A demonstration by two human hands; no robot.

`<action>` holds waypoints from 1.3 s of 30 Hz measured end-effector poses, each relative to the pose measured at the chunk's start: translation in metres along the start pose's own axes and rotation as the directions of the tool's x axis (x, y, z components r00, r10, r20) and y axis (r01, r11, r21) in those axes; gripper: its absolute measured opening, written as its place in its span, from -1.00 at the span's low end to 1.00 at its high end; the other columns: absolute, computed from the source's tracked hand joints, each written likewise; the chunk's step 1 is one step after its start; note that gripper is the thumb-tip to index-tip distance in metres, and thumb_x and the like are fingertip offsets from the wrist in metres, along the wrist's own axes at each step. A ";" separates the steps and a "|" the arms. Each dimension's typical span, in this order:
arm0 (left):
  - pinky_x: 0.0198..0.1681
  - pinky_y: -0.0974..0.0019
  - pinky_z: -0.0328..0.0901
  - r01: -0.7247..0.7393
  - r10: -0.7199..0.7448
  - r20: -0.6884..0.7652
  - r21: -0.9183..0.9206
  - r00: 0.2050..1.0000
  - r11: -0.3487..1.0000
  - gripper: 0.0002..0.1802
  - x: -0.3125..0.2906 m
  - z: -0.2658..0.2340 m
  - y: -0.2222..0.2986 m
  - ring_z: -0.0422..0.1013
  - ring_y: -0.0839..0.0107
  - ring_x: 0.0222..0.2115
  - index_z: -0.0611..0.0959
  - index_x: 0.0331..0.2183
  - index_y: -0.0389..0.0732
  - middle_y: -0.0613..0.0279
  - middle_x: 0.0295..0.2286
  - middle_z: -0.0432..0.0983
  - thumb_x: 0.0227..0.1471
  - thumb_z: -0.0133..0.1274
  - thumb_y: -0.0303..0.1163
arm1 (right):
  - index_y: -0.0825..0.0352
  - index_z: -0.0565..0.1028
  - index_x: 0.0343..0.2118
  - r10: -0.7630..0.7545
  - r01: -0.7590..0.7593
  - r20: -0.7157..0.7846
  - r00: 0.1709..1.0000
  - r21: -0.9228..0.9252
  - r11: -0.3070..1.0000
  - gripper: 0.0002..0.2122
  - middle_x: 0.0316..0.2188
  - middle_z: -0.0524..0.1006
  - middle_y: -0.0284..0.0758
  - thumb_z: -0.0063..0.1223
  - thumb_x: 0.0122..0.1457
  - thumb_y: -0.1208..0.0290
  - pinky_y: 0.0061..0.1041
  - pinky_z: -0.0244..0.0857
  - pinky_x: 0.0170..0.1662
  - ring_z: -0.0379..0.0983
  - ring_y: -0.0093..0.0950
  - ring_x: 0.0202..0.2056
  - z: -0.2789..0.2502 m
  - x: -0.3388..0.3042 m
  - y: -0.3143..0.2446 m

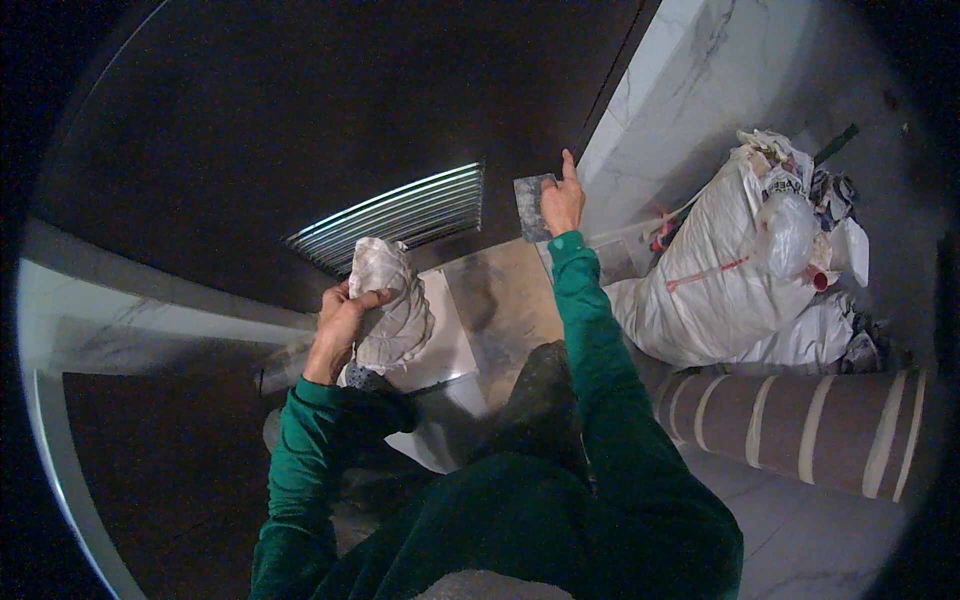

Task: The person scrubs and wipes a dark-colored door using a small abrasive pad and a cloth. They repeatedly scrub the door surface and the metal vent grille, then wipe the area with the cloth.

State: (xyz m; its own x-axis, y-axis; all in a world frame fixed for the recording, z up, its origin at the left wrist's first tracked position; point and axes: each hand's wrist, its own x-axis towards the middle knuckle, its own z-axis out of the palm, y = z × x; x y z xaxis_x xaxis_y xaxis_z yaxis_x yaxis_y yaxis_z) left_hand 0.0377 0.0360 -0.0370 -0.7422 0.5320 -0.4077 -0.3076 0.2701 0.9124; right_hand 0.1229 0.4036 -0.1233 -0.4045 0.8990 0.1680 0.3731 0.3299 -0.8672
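A crumpled off-white cloth hangs from my left hand, its thumb pressed over the top and the fingers behind. My right hand grips a flat, grey, squarish scraper smeared with pale residue; its handle is hidden in the palm. The right index finger is stretched out toward the edge of a dark brown panel, near where it meets pale marbled tile. Set in that panel is a slatted metal vent grille, just beyond the cloth.
Stuffed white sacks with clear plastic and scraps lean at the right. A brown roll banded with pale tape lies below them. White boards and a stained tan board lie by my legs. A white marbled ledge runs at left.
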 end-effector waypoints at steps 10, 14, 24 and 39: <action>-0.23 0.33 0.45 0.041 -0.041 0.008 0.006 0.999 0.999 -0.64 0.000 -0.002 0.003 0.55 0.36 -0.39 0.64 -0.19 -0.43 0.10 -0.33 0.63 -0.09 0.25 -0.49 | 0.17 0.62 -0.10 0.059 -0.059 0.029 0.998 -0.010 0.998 -0.71 -0.22 0.63 -0.07 0.03 0.10 0.37 -0.23 0.32 0.06 0.53 -0.09 -0.09 0.009 0.011 0.041; -0.24 0.33 0.44 0.055 -0.055 0.006 0.023 0.998 0.998 -0.65 0.001 -0.004 0.002 0.55 0.36 -0.40 0.64 -0.20 -0.43 0.10 -0.33 0.63 -0.09 0.25 -0.50 | 0.28 0.69 -0.34 0.239 -0.183 -0.150 0.959 0.313 0.932 -0.78 -0.34 0.66 -0.13 0.09 0.12 0.29 -0.33 0.34 -0.05 0.56 -0.22 -0.24 0.015 0.026 0.052; -0.25 0.35 0.42 0.036 -0.036 0.025 -0.010 0.999 0.999 -0.67 -0.001 -0.001 0.003 0.53 0.39 -0.42 0.65 -0.22 -0.42 0.10 -0.34 0.63 -0.09 0.24 -0.50 | 0.35 0.69 -0.41 0.169 -0.055 -0.230 0.958 0.432 0.900 -0.69 -0.45 0.65 -0.17 0.16 0.10 0.15 -0.33 0.33 -0.13 0.53 -0.29 -0.34 0.021 0.055 0.045; -0.23 0.36 0.40 0.036 -0.036 0.015 -0.004 0.999 0.999 -0.65 0.000 0.000 0.003 0.52 0.42 -0.40 0.66 -0.21 -0.40 0.15 -0.34 0.63 -0.10 0.25 -0.48 | 0.38 0.66 -0.40 0.201 -0.096 -0.242 0.949 0.384 0.918 -0.64 -0.45 0.63 -0.10 0.16 0.05 0.10 -0.25 0.32 -0.16 0.52 -0.21 -0.35 0.017 0.052 0.043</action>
State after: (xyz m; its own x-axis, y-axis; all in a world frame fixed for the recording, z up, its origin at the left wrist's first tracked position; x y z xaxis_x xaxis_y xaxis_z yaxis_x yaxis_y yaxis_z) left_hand 0.0365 0.0366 -0.0347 -0.7218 0.5339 -0.4404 -0.3364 0.2854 0.8974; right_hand 0.1036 0.4602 -0.1601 -0.1068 0.9894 0.0988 0.0609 0.1057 -0.9925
